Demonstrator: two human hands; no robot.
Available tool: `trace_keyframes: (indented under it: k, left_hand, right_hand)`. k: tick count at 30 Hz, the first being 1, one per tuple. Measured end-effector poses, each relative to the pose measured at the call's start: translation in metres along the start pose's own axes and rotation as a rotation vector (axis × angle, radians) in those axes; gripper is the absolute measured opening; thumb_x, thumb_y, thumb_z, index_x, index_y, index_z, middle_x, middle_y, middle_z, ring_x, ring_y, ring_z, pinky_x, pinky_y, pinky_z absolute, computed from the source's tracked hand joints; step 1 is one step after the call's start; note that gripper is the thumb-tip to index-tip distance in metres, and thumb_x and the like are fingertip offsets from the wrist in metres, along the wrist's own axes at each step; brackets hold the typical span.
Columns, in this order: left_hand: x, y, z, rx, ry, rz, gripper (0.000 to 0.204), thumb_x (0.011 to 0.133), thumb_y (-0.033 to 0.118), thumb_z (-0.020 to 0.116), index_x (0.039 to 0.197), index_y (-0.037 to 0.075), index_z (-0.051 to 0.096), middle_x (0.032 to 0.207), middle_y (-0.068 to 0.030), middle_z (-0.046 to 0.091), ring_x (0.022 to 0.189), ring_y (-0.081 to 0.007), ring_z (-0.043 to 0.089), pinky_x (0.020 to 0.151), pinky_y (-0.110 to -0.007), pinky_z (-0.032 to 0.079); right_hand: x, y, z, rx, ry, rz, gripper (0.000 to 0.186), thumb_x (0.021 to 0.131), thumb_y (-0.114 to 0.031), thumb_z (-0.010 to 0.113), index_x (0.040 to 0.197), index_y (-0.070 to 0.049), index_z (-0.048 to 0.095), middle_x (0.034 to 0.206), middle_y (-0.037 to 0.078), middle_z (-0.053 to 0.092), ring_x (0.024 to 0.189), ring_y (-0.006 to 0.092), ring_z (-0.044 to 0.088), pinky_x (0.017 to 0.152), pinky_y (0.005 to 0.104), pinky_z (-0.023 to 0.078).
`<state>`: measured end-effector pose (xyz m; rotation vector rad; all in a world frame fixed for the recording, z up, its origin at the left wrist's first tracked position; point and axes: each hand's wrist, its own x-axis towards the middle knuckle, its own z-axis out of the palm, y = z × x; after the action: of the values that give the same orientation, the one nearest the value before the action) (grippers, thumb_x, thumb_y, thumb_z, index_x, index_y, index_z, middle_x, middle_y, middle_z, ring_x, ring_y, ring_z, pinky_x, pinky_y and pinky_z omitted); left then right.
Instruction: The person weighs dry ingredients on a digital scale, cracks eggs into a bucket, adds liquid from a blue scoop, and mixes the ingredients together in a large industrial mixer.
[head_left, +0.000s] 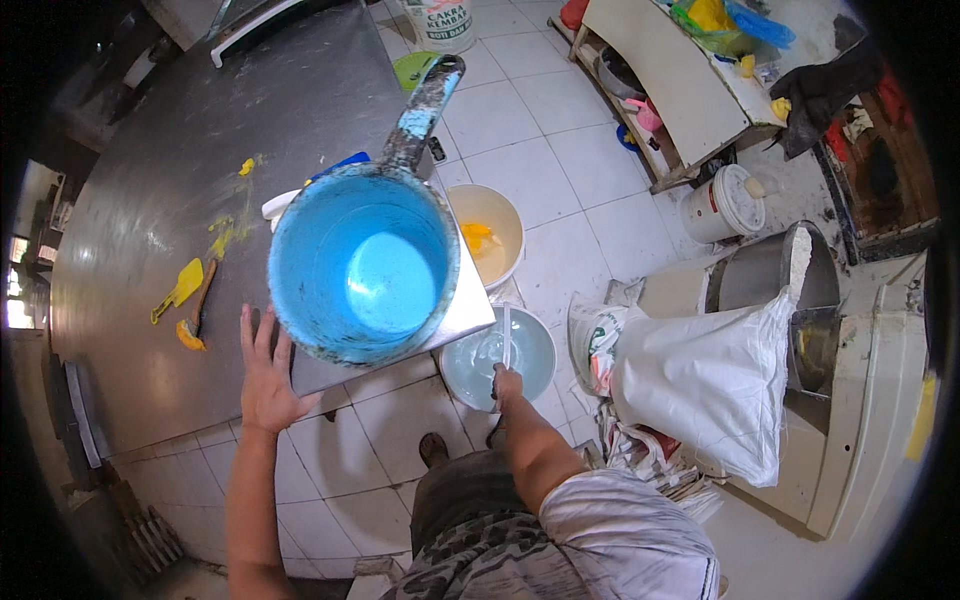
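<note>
The left hand (268, 385) lies at the near edge of the worktop (120, 300), palm down, its fingers loosely spread and holding nothing, the thumb out to the right. Its fingertips are just beside the pot; whether they touch it, I cannot tell. The right hand (508, 381) has its fingers closed around one end of a pale stick (507, 335) over a bucket (552, 372) of clear liquid. How deep the stick goes is unclear. The bucket is low, beside the worktop's right end.

The blue pot (375, 265), with nothing in it, stands upright on a silver plate (472, 300) at the worktop's corner. Its worn handle (425, 115) points away from the person. To the left lie a brush (204, 298) with a yellow-smeared tip and a yellow scraper (184, 284), near each other.

Just beyond the bucket, a cream tub (495, 205) holds something yellow. A white sack (705, 385) slumps on the right. Farther off, a lidded pail (715, 208) sits on the tiled floor (560, 160) below a cabinet (670, 75), and a white bin (440, 30) is at the far end.
</note>
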<state>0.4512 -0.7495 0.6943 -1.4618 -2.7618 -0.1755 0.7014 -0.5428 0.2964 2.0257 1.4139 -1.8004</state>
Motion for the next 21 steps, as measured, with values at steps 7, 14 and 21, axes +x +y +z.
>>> trace_keyframes:
  k: [7, 14, 21]
  left_hand:
    - [0.022, 0.013, 0.01, -0.01, 0.028, 0.032, 0.108, 0.04, 0.023, 0.081, 0.135, 0.015, 0.03, 0.14, -0.0182, 0.023, 0.132, -0.0475, 0.012, 0.106, -0.054, 0.025]
    - [-0.02, -0.009, -0.006, 0.08, -0.015, -0.051, 0.105, 0.04, 0.018, 0.08, 0.133, 0.014, 0.031, 0.139, -0.0181, 0.023, 0.132, -0.0481, 0.012, 0.106, -0.055, 0.023]
    - [0.023, 0.024, 0.022, -0.055, 0.086, 0.12, 0.108, 0.046, 0.018, 0.078, 0.139, 0.01, 0.023, 0.14, -0.0191, 0.022, 0.133, -0.0455, 0.01, 0.108, -0.053, 0.02]
  right_hand:
    - [0.054, -0.005, -0.039, -0.202, 0.062, -0.205, 0.038, 0.079, -0.033, 0.05, 0.084, 0.004, 0.058, 0.062, 0.011, 0.053, 0.048, 0.0218, 0.051, 0.043, 0.0369, 0.044]
    - [-0.025, -0.029, 0.008, -0.244, 0.021, -0.172, 0.041, 0.083, -0.033, 0.045, 0.094, 0.002, 0.062, 0.089, 0.022, 0.059, 0.079, 0.0367, 0.058, 0.073, 0.0438, 0.046]
    - [-0.056, -0.008, 0.042, -0.685, -1.036, -1.425, 0.029, 0.091, -0.024, 0.044, 0.108, -0.009, 0.061, 0.113, 0.011, 0.06, 0.106, 0.0267, 0.054, 0.094, 0.0375, 0.041]
